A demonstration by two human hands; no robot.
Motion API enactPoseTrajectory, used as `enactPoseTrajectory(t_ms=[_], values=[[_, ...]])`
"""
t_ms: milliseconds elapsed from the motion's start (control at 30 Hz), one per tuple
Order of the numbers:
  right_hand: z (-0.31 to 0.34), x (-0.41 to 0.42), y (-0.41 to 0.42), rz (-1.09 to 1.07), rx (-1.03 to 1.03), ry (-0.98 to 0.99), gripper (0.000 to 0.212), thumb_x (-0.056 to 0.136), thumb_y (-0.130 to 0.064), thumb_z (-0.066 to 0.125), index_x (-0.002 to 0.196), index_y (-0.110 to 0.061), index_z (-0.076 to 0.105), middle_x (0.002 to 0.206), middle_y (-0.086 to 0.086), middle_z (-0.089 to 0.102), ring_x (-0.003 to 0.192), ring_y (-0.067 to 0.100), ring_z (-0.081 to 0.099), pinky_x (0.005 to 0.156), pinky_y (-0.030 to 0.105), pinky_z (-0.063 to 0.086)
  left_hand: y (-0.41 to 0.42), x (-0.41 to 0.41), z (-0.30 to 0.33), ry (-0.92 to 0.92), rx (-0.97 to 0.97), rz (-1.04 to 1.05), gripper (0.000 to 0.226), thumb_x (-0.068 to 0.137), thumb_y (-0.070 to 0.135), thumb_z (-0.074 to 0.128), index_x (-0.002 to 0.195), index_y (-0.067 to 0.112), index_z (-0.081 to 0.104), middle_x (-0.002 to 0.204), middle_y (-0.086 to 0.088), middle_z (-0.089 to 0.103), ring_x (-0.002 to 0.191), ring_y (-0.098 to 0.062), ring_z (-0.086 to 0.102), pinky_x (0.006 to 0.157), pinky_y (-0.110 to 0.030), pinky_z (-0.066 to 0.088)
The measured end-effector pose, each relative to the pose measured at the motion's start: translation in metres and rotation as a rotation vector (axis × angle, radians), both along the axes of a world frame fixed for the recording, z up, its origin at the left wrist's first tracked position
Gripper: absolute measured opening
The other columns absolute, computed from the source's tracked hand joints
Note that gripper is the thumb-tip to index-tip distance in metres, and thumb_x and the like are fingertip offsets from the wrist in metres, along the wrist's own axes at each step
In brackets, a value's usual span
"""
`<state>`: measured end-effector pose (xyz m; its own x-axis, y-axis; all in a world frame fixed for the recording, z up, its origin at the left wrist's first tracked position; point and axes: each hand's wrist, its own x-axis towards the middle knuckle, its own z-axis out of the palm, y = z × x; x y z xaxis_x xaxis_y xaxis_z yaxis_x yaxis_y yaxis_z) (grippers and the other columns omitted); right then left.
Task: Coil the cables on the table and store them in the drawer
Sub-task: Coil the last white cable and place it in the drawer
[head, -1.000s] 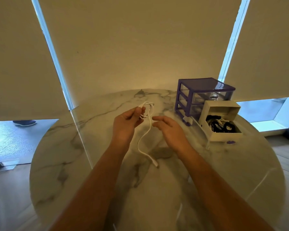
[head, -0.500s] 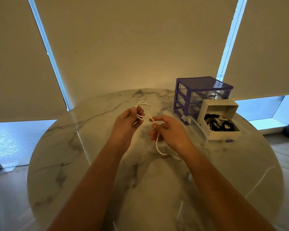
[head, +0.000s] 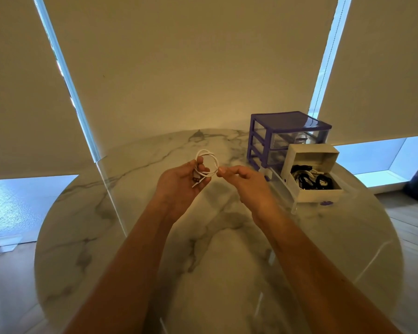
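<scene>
walls: beige roller blinds [head: 191,68] hanging across the back, covering most of the glass | windows: blue daylight showing through narrow gaps [head: 65,68] between blinds and below their hems [head: 29,203] | furniture: round white marble table [head: 106,237] with grey veining, reflecting light | floor: grey wood planks [head: 415,227] showing at right

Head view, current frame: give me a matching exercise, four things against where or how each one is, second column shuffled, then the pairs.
Things
1. white cable
2. left hand
3. open drawer
4. drawer unit

States
A. purple frame, standing at the table's far right
B. coiled in loops, held above the table
C. grips the coil, thumb on top
D. pulled out, with black and white cables inside

Pairs: 1-B, 2-C, 3-D, 4-A
</scene>
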<state>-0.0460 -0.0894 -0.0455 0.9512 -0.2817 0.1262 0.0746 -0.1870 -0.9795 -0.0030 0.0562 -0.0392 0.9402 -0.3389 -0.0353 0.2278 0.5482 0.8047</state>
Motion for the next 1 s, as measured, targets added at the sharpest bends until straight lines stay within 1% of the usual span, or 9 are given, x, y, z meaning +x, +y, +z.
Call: enactPoseTrajectory(t_ms=[100,233,300,400,500,667,733,867,1000], values=[[0.0,0.002,0.0,-0.016,-0.005,-0.022,0.018,0.086,-0.031,0.068,0.093,-0.017,0.076,0.089,-0.012,0.069,0.083,-0.005,0.059,0.074,0.014,0.042,0.003,0.003,0.002,0.039,0.038,-0.028,0.025,0.094,0.028,0.051,0.081,0.01,0.062,0.073,-0.003,0.059,0.079,-0.017,0.058,0.087,-0.033,0.048],[-0.005,0.002,-0.001,-0.054,-0.069,-0.061,0.014,0.087,-0.034,0.066,0.089,-0.022,0.073,0.084,-0.018,0.065,0.08,-0.006,0.057,0.068,0.009,0.038,0.005,0.003,-0.005,-0.208,0.394,0.057,0.032,0.093,0.04,0.055,0.076,0.015,0.065,0.082,-0.003,0.066,0.089,-0.016,0.06,0.096,-0.035,0.049],[-0.006,0.004,-0.003,-0.074,-0.071,-0.091,0.014,0.087,-0.035,0.066,0.089,-0.023,0.073,0.088,-0.013,0.068,0.084,-0.001,0.058,0.07,0.012,0.04,0.007,0.003,-0.009,-0.319,0.541,0.126,0.035,0.094,0.041,0.052,0.087,0.013,0.07,0.094,0.002,0.072,0.095,-0.012,0.063,0.094,-0.029,0.048],[-0.006,0.005,-0.005,-0.084,-0.122,-0.125,0.013,0.088,-0.034,0.064,0.089,-0.024,0.072,0.095,-0.003,0.069,0.088,0.008,0.059,0.072,0.016,0.042,0.007,0.005,-0.011,-0.437,0.689,0.232,0.032,0.095,0.04,0.052,0.09,0.017,0.073,0.09,0.008,0.074,0.093,0.001,0.065,0.089,-0.02,0.045],[-0.01,0.006,-0.008,-0.036,-0.221,-0.156,0.015,0.092,-0.033,0.058,0.096,-0.024,0.07,0.101,0.001,0.065,0.092,0.01,0.057,0.075,0.015,0.042,0.009,0.005,-0.009,-0.461,0.671,0.262,0.021,0.096,0.026,0.055,0.086,0.021,0.072,0.087,0.006,0.073,0.086,-0.005,0.067,0.085,-0.024,0.052],[-0.016,0.01,-0.014,0.078,-0.532,-0.18,0.026,0.1,-0.023,0.046,0.116,-0.015,0.065,0.104,0.0,0.052,0.084,-0.003,0.046,0.076,-0.003,0.032,0.018,0.005,-0.003,-0.423,0.553,0.392,0.02,0.093,0.021,0.059,0.078,0.023,0.073,0.087,-0.006,0.073,0.078,-0.011,0.066,0.079,-0.024,0.054],[-0.02,0.013,-0.015,0.091,-0.636,-0.145,0.029,0.101,-0.023,0.043,0.119,-0.011,0.063,0.103,0.0,0.048,0.085,0.0,0.046,0.077,0.003,0.034,0.02,0.008,-0.005,-0.391,0.513,0.43,0.018,0.092,0.023,0.061,0.078,0.024,0.074,0.084,-0.003,0.073,0.078,-0.011,0.065,0.079,-0.026,0.055],[-0.033,0.019,-0.026,0.077,-0.905,-0.035,0.03,0.101,-0.024,0.042,0.115,-0.017,0.067,0.111,0.007,0.052,0.108,0.022,0.047,0.096,0.031,0.037,0.026,0.015,-0.007,-0.314,0.44,0.488,0.015,0.091,0.025,0.064,0.083,0.02,0.075,0.08,0.002,0.073,0.073,-0.009,0.066,0.069,-0.022,0.055],[-0.037,0.018,-0.028,-0.002,-1.13,-0.072,0.032,0.1,-0.029,0.044,0.117,-0.016,0.067,0.124,0.004,0.046,0.118,0.024,0.033,0.104,0.033,0.029,0.026,0.015,-0.007,-0.273,0.385,0.509,0.016,0.091,0.024,0.064,0.083,0.016,0.075,0.08,-0.002,0.071,0.063,-0.005,0.064,0.063,-0.018,0.054]])
